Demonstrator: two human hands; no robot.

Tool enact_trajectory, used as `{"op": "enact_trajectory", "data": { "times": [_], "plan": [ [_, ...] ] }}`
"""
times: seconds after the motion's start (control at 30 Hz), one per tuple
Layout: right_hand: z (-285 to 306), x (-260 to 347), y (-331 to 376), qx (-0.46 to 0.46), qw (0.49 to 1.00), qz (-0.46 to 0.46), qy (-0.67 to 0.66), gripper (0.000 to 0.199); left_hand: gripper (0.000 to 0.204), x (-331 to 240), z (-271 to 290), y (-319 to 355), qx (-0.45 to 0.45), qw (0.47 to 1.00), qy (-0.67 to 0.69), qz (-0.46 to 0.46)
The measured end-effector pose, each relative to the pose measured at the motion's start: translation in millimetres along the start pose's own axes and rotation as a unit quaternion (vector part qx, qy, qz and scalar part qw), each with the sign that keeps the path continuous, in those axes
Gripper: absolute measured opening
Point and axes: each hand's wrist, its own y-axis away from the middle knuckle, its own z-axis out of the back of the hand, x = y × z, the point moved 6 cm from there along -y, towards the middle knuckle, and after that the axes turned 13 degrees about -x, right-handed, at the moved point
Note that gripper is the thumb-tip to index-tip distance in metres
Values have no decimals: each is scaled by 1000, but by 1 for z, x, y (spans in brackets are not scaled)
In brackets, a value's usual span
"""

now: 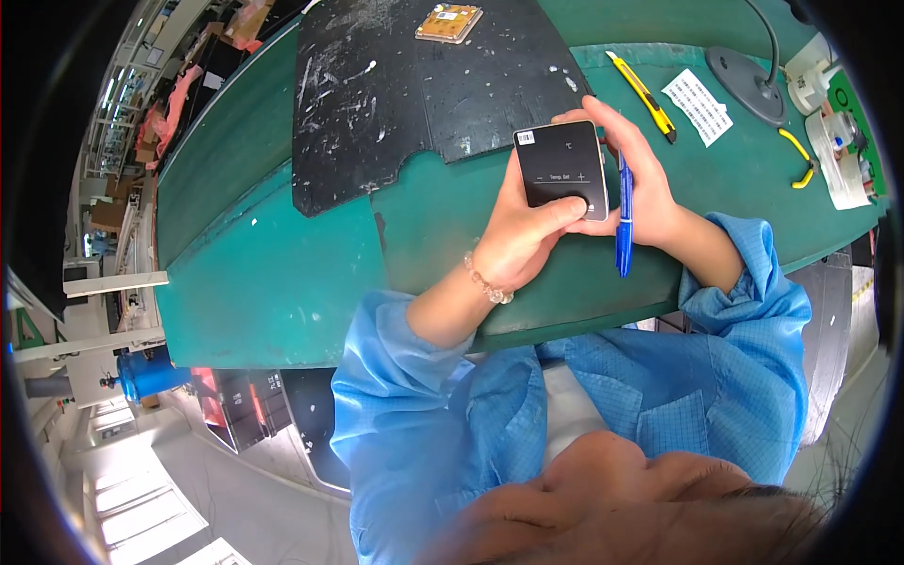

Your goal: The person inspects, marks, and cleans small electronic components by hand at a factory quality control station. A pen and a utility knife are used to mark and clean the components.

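A small black control panel (556,165) with a pale metal rim and a white label in one corner is held above the front of the green bench. My left hand (516,231) grips it from the left and below, its thumb pressing the lower right corner of the face. On the far right side, my right hand (648,179) steadies the panel with curled fingers behind its upper edge. A blue pen (624,226) is also tucked in this hand, pointing down beside the panel. Some fingers behind the panel are hidden.
A scuffed black mat (367,113) covers part of the green bench (273,273), with an orange-backed unit (449,24) on it. To the right lie a yellow utility knife (644,97), a label sheet (698,106), a grey lamp base (744,87) and a yellow-handled tool (799,160).
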Motion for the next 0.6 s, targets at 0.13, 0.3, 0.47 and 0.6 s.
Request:
{"op": "enact_trajectory", "data": {
  "times": [0.13, 0.3, 0.47, 0.6],
  "plan": [
    [-4, -1, 2, 4, 1000, 17, -9, 106, 75, 4, 7, -1, -23, 1000, -11, 9],
    [-6, -3, 1, 3, 1000, 4, -10, 105, 71, 4, 11, -3, -38, 999, -27, 10],
    [-8, 8, 2, 15, 996, 83, 24, 103, 64, 1, 7, 0, -54, 998, -15, 32],
    [-10, 11, 8, 4, 995, 61, 77, 104, 62, -1, 7, 0, -37, 998, -40, 21]
  ]
}}
